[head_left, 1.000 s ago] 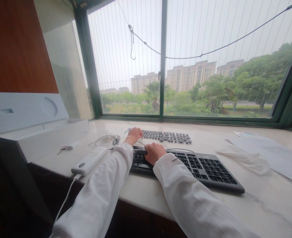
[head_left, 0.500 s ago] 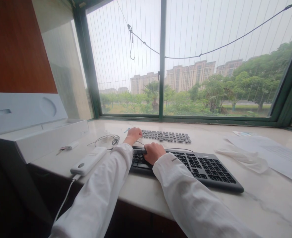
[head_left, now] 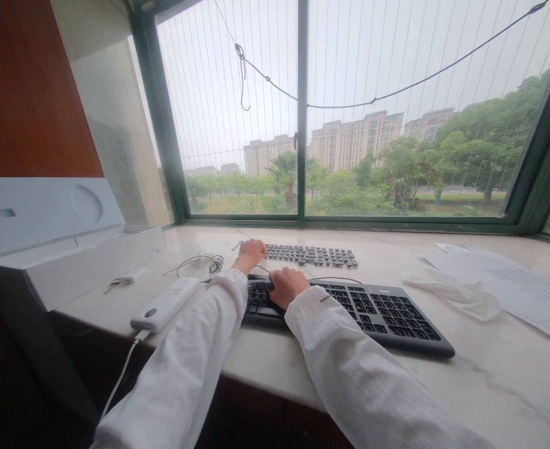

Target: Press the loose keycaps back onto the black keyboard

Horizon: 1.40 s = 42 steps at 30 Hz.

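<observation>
My right hand is closed round a small dark object whose kind I cannot make out; it points left over the keyboard. The black keyboard lies flat and shows bare key sockets where its keycaps are off. My left hand is closed at the left end of the rows of loose dark keycaps behind the keyboard. Whatever its fingers hold is hidden. A thin dark cable lies coiled to the left of that hand.
A white power strip or adapter with a white cord stands near the left front edge. Behind it lies a small white item with a metal end. An open white box is at far left. Tissue and papers lie right.
The whole view has shifted slightly. Both hands keep their places relative to the keyboard and the keycaps, with the right still closed on the dark object.
</observation>
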Tool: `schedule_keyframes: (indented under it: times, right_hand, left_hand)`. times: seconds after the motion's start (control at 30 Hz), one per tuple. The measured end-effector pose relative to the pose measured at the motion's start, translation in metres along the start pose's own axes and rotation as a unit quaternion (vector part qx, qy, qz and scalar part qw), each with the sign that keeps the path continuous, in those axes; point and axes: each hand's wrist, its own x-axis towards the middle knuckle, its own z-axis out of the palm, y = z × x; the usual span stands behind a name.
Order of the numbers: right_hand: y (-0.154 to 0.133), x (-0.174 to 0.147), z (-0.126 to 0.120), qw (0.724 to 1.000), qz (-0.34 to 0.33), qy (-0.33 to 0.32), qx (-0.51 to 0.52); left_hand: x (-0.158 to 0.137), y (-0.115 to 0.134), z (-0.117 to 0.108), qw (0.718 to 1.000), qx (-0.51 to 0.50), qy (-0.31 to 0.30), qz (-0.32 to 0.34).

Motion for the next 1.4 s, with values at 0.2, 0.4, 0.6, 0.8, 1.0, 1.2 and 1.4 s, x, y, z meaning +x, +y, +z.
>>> schedule_keyframes:
  times: [0.2, 0.4, 0.6, 0.8, 1.0, 1.2, 1.4]
  right_hand:
    - [-0.001, 0.0, -0.001, 1.0, 0.002, 0.002, 0.003]
    - [-0.001, 0.0, -0.001, 1.0, 0.003, 0.002, 0.006]
    - [-0.001, 0.0, -0.001, 1.0, 0.004, 0.002, 0.004]
    - [0.001, 0.001, -0.002, 1.0, 0.007, 0.013, 0.004]
    - [0.004, 0.003, -0.005, 0.995, 0.071, 0.058, 0.027]
    - [0.005, 0.001, -0.011, 0.987, 0.077, 0.119, 0.079]
    - [0.01, 0.01, -0.005, 0.948, 0.095, 0.191, 0.234]
  left_hand:
    - [0.0, 0.0, 0.0, 1.0, -0.002, -0.003, 0.0]
    - [0.0, 0.001, -0.001, 1.0, -0.003, -0.011, -0.006]
    - [-0.003, 0.004, -0.005, 1.0, 0.0, -0.014, -0.01]
    - [-0.01, 0.011, -0.029, 1.0, 0.021, 0.007, -0.014]
    - [-0.019, 0.02, -0.076, 0.999, 0.016, 0.036, -0.024]
    - [-0.056, 0.02, -0.127, 0.998, 0.005, 0.04, -0.052]
    - [-0.144, 0.025, -0.127, 0.993, -0.021, 0.048, -0.103]
